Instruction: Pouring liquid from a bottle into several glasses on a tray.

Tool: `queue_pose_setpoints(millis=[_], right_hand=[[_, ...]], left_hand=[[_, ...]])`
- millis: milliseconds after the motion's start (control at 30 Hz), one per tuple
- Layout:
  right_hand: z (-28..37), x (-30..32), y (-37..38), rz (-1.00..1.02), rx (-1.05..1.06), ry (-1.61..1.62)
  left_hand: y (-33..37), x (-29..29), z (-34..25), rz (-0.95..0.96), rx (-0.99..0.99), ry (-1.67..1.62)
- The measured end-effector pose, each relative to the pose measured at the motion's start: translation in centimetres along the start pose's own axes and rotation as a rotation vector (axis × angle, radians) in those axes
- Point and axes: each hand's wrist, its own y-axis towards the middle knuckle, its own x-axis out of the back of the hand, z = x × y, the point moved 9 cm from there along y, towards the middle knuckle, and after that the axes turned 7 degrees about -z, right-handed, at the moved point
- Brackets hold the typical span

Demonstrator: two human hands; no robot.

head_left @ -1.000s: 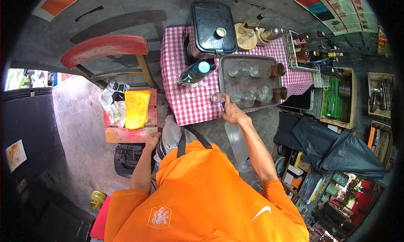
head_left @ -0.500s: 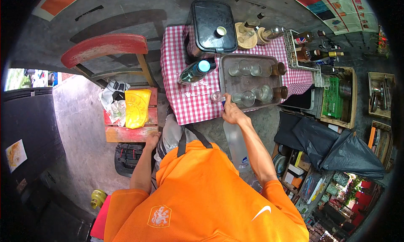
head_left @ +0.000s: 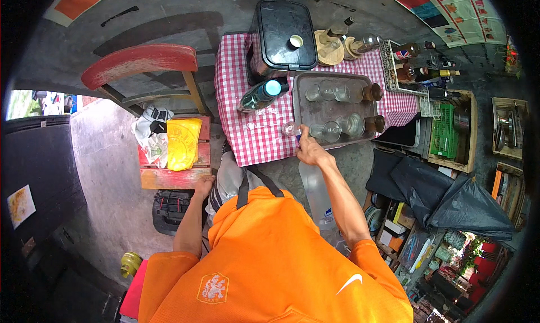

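My right hand (head_left: 313, 151) reaches to the near left corner of a brown tray (head_left: 343, 102). Its fingers are closed, with a small bluish bit showing at the tips; what they hold is mostly hidden. Just left of them, a small clear glass (head_left: 289, 129) sits on the red-checked tablecloth (head_left: 253, 146). Two rows of glasses stand on the tray, among them a clear glass (head_left: 331, 131) and a brown glass (head_left: 374, 124). Low on the left, my left hand (head_left: 204, 186) is by the front edge of a red wooden chair (head_left: 169, 178), its fingers hard to make out.
A black lidded bin (head_left: 287, 39) and a dark bottle with a light-blue top (head_left: 260, 96) stand on the table's left. A wire basket (head_left: 391, 64) with bottles is at the right. A yellow bag (head_left: 183, 145) lies on the chair. Black plastic sheeting (head_left: 427, 188) covers things at right.
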Motion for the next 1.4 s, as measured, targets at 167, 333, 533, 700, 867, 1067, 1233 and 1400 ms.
queue_pose_setpoints(millis=[167,333,533,700,867,1067,1233,1400], right_hand=[[0.0,-0.4,0.5,-0.003,0.018,-0.017],[0.1,-0.5,0.6,-0.018,0.048,0.004],[-0.5,-1.3,0.8,-0.002,0.019,-0.014],[-0.8,-1.8,0.8,0.014,0.014,0.004],[-1.3,-2.0,0.8,0.025,0.004,0.008],[-0.6,-1.3,0.6,0.045,0.027,-0.02],[-0.8,-1.1,1.0,0.073,0.024,-0.027],[-0.8,-0.6,1.2,0.066,0.036,-0.106]], left_hand=[[0.6,-0.6,1.3,0.002,-0.005,-0.045],[-1.4,0.4,-1.5,-0.01,0.06,-0.037],[-1.6,0.7,-2.3,-0.018,0.034,-0.001],[-1.2,0.7,-1.8,-0.033,-0.039,-0.017],[-1.9,0.7,-2.8,-0.019,0.016,-0.032],[-1.7,1.2,-2.9,-0.076,-0.052,-0.013],[-1.9,1.0,-3.5,-0.057,-0.056,0.006],[-1.8,0.6,-3.4,-0.023,-0.016,-0.02]])
